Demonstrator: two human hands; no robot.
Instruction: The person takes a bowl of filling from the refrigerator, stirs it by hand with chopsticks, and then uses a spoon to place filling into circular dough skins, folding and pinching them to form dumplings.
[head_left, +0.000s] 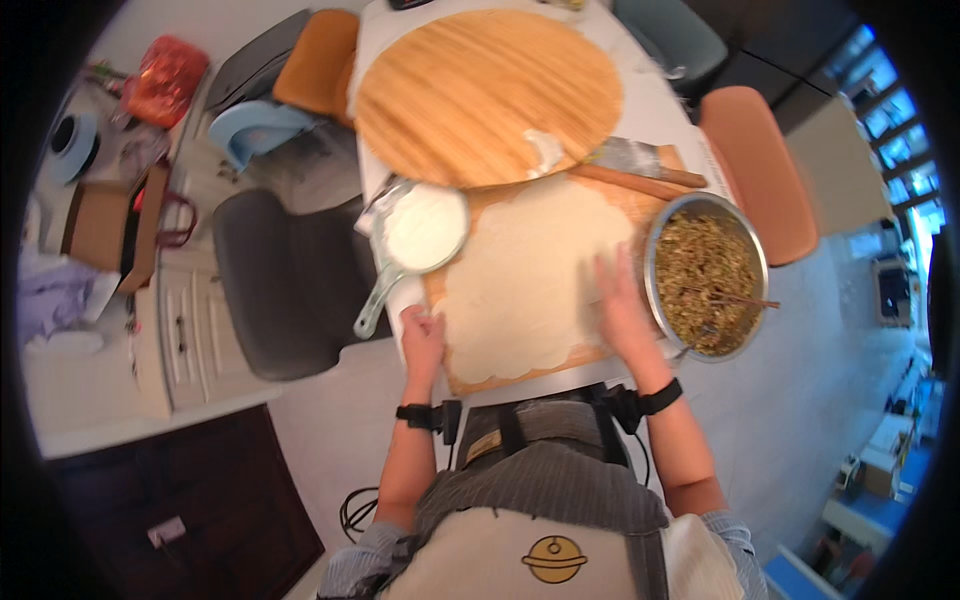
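A wide sheet of rolled dough (532, 285) lies on a wooden board (480, 384) in front of me. At the board's left edge is my left hand (424, 337), its fingers curled; whether it grips anything does not show. My right hand (622, 304) rests with fingers apart at the dough's right side. A handled bowl of white flour (424, 229) stands at the upper left of the dough. To the right of my right hand, a steel bowl (765, 262) holds chopped filling (705, 270) with chopsticks (742, 301) in it.
A large round wooden board (487, 97) with a white scrap (544, 152) on it covers the table's far part. A rolling pin (630, 182) and a plastic bag (630, 156) lie beside it. Chairs flank the table, a dark one (285, 285) at left and a pink one (757, 172) at right.
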